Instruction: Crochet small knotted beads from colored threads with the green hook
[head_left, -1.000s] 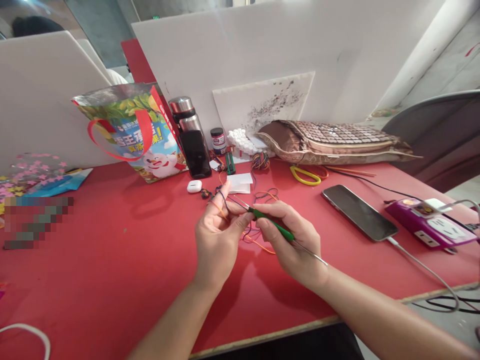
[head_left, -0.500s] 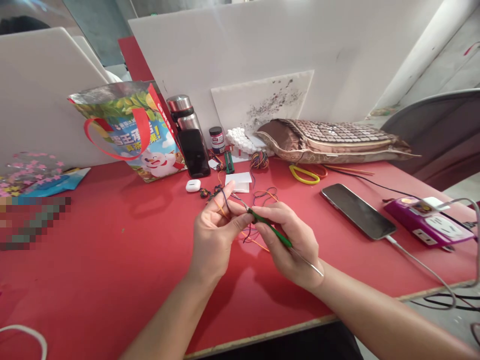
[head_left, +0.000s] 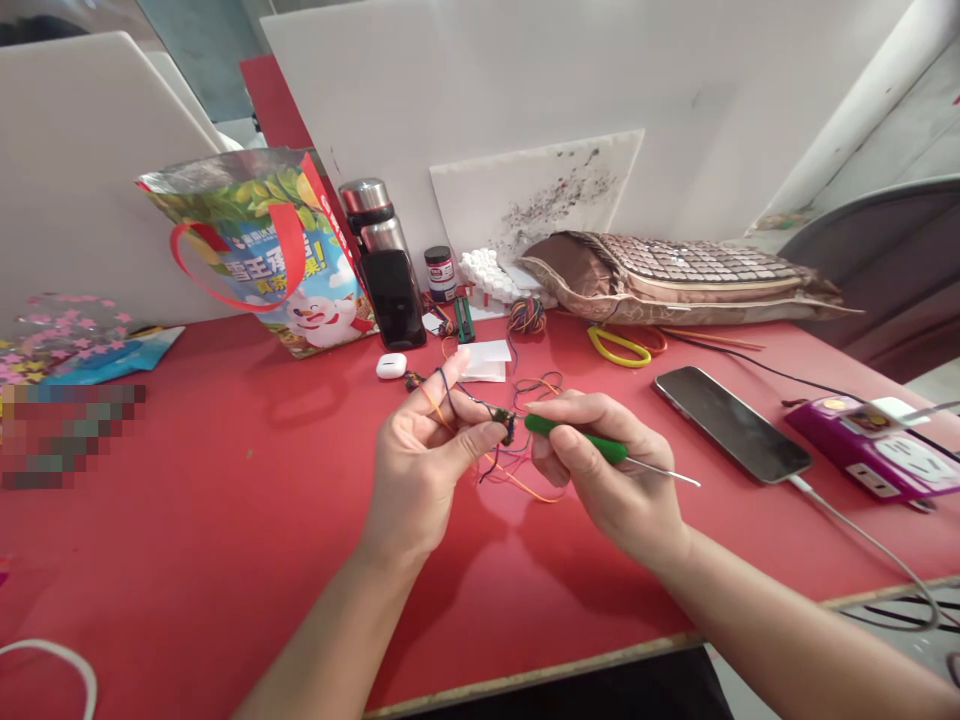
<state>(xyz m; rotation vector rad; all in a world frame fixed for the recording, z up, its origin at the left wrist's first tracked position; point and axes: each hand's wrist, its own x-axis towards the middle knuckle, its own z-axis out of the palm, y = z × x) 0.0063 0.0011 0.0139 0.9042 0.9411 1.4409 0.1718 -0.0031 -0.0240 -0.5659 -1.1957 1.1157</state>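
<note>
The left hand point(head_left: 420, 460) pinched a small, dark, knobbly piece of multicoloured yarn work point(head_left: 508, 428) between its thumb and fingers, above the smooth red tabletop point(head_left: 225, 540). A fine dark-blue strand point(head_left: 443, 381) and a thin orange strand point(head_left: 433, 402) ran over its raised fingers. The right hand point(head_left: 619, 475) grasped a slim hook tool with a rounded green handle point(head_left: 610, 449) between thumb and fingers, a narrow, shiny metal shaft jutting out past them; whether its other end entered the stitches could not be told. Loose strands curled on the table beyond and beneath the hands, near a round ball of mottled, multicoloured yarn point(head_left: 527, 315) and a creased, folded white paper point(head_left: 484, 361). Farther back stood a brushed-steel flask point(head_left: 384, 232) and a glossy printed bag with red strap handles point(head_left: 281, 265); to the right lay a fabric cushion faced with small, square, shiny tiles point(head_left: 690, 268). Compared with half a second earlier, the right hand had drawn away to the right, leaving a gap between the two hands; the green handle had swung flatter, and more of the dark piece showed at the left fingertips. The left hand had kept its pinch, with both strands still draped over it.
</note>
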